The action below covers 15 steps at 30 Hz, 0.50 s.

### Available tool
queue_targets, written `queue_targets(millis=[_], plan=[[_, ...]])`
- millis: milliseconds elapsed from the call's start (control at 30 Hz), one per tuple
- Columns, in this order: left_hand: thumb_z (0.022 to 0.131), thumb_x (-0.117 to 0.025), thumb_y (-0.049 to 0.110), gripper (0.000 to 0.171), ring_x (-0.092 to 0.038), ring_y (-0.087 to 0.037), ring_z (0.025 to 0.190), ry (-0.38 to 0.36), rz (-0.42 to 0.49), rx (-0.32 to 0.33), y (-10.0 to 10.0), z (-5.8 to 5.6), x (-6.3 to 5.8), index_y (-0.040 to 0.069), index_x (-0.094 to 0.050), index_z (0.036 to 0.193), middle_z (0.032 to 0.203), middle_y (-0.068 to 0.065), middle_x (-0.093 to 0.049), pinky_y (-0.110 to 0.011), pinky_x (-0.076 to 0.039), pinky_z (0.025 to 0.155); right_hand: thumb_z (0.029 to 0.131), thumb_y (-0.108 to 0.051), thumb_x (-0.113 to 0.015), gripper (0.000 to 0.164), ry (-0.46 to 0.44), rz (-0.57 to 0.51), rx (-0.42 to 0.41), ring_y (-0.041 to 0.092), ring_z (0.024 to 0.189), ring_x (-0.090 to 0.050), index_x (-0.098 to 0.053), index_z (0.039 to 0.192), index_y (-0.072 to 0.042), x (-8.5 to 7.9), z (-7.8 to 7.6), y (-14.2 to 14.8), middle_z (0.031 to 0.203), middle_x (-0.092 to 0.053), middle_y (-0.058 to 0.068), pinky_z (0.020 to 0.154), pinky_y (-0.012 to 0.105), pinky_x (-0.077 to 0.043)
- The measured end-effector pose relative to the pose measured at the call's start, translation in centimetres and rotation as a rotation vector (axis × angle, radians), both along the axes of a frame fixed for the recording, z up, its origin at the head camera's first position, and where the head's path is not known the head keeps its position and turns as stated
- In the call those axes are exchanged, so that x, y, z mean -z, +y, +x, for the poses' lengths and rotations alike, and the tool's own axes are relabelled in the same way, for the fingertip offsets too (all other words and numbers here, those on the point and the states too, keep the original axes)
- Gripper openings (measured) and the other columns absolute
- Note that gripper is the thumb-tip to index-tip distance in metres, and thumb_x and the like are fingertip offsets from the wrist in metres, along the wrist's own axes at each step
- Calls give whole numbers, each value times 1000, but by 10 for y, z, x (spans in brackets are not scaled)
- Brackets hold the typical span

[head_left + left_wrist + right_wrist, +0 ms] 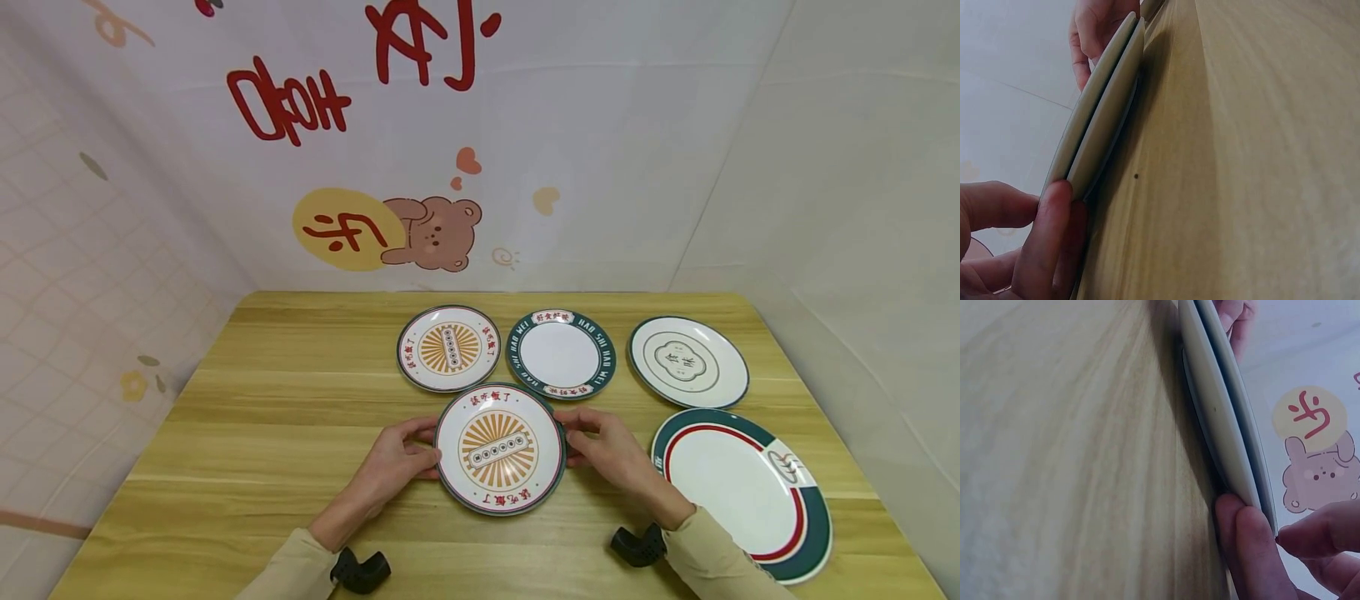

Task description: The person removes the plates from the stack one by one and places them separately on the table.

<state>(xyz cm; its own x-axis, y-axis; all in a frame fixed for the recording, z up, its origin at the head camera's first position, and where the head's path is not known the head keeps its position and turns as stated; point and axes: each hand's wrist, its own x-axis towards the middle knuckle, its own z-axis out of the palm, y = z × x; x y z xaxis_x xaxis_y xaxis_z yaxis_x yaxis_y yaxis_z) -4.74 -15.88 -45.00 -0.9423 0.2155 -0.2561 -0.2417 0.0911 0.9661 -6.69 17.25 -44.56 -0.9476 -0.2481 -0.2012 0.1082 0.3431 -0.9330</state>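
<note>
A white plate with an orange sunburst [501,492] lies on top of another plate, whose teal edge peeks out around it. In the left wrist view the two stacked rims [1099,119] show edge-on with a narrow gap between them. My left hand [393,458] grips the stack at its left side, thumb on the upper rim and fingers below. On the opposite side my right hand [603,446] pinches the rims the same way; its fingers [1260,550] press from underneath in the right wrist view. The stack stays close over the wooden table [300,417], with a shadow under it.
Behind the stack lie a smaller sunburst plate [450,385] and a teal-rimmed plate [558,354]. A white plate with a grey emblem [720,367] is at the back right. A large oval plate [735,492] lies near my right forearm. Walls border the table's back and right.
</note>
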Motion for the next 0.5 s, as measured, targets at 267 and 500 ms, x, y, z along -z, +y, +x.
queue_targets(millis=[267, 500], plan=[[92, -65, -11, 53, -68, -23, 87, -15, 17, -10, -1, 0, 2, -13, -48, 143, 120, -26, -57, -36, -64, 73, 97, 4, -58, 33, 12, 24, 3, 25, 94, -66, -65, 130, 6, 1, 0, 0, 114, -69, 17, 71, 32, -64], [91, -64, -11, 52, -69, -24, 87, -24, 31, -18, -1, -2, 2, -12, -49, 141, 118, -26, -61, -38, -64, 73, 98, 3, -59, 32, 0, 43, 12, 24, 93, -66, -66, 129, 4, 0, -1, 0, 112, -69, 15, 72, 32, -64]])
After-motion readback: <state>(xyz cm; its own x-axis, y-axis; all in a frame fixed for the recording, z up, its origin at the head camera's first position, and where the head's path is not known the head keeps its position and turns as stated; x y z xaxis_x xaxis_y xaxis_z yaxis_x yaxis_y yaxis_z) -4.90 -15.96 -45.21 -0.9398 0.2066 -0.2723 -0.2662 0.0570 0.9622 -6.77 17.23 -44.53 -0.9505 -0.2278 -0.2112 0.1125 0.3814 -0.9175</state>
